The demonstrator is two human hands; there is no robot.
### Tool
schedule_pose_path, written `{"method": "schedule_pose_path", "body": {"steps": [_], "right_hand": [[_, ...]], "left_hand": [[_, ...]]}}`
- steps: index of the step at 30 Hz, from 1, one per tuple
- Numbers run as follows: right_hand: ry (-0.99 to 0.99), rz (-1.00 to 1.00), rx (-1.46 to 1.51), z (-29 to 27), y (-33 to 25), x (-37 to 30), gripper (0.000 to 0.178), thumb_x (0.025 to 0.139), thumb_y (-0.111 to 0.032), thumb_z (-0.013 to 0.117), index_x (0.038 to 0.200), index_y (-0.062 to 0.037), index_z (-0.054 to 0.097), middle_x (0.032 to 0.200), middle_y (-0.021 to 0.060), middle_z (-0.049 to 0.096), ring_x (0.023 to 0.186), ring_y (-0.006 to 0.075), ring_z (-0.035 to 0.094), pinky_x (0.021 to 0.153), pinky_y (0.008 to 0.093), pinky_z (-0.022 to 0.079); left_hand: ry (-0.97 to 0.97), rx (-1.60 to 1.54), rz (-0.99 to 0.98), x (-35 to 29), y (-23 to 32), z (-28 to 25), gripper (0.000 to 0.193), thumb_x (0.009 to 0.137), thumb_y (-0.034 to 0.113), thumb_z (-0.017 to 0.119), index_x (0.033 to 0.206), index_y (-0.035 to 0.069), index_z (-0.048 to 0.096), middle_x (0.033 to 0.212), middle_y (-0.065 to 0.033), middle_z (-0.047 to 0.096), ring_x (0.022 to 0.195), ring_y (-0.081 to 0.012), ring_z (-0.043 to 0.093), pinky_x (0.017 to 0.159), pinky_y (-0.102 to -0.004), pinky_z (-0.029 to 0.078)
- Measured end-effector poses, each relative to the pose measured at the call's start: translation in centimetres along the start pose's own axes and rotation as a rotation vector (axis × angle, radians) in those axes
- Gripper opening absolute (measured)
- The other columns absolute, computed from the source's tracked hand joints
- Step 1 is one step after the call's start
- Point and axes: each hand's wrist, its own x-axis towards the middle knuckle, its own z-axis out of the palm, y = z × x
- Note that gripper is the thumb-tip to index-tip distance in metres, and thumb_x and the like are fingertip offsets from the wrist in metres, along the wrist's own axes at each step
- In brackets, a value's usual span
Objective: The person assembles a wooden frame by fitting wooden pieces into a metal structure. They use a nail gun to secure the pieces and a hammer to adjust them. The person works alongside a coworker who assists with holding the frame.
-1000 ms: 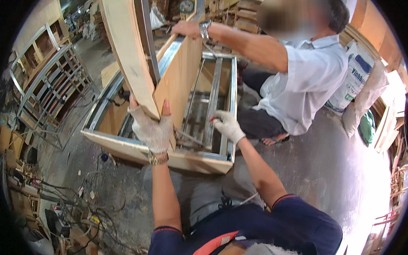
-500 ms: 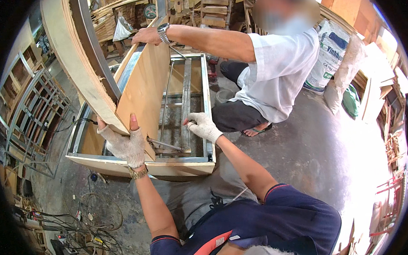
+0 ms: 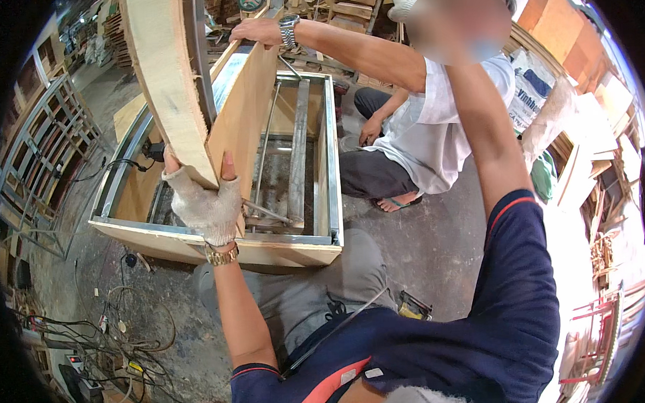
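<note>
White-gloved left hand (image 3: 205, 202) clasps the bottom end of a tall, pale plywood-faced upright (image 3: 163, 79), which rises above the grip. White-gloved right hand (image 3: 402, 8) raised, well apart; cannot tell its hold.

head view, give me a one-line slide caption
Gloved left hand grips a plywood panel by its lower end over a metal-framed box.
</note>
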Motion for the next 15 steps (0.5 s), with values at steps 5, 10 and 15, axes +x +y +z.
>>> {"method": "schedule_pose_path", "body": {"steps": [5,10,15], "right_hand": [[-0.229,0.239,-0.007,7.9,7.8,9.1,0.031,0.087,-0.029,0.068,0.105,-0.0042,0.068,0.092,0.016,0.072,0.073,0.0337,0.069,0.06,0.0474,0.056],[-0.153,0.142,-0.054,8.6,8.4,8.7,0.032,0.086,-0.032,0.067,0.106,-0.0062,0.067,0.1,0.0142,0.071,0.079,0.0332,0.068,0.062,0.0461,0.057],[-0.282,0.151,-0.078,5.3,5.7,2.8,0.043,0.087,-0.038,0.065,0.116,-0.0051,0.063,0.106,0.0157,0.069,0.078,0.0321,0.068,0.063,0.0471,0.058]], "left_hand": [[-0.018,-0.045,0.006,0.3,0.3,-0.1,0.082,0.086,0.032,0.084,0.149,0.0,0.043,0.111,-0.0222,0.071,0.093,-0.0342,0.075,0.076,-0.04,0.06],[-0.023,-0.091,-0.016,0.1,0.3,-0.1,0.083,0.086,0.029,0.085,0.151,0.001,0.041,0.111,-0.0215,0.071,0.092,-0.0332,0.075,0.077,-0.0395,0.06],[0.005,-0.046,0.031,0.1,-0.1,0.1,0.085,0.086,0.035,0.084,0.151,0.001,0.041,0.112,-0.0219,0.07,0.092,-0.0336,0.075,0.076,-0.0397,0.06]]}}
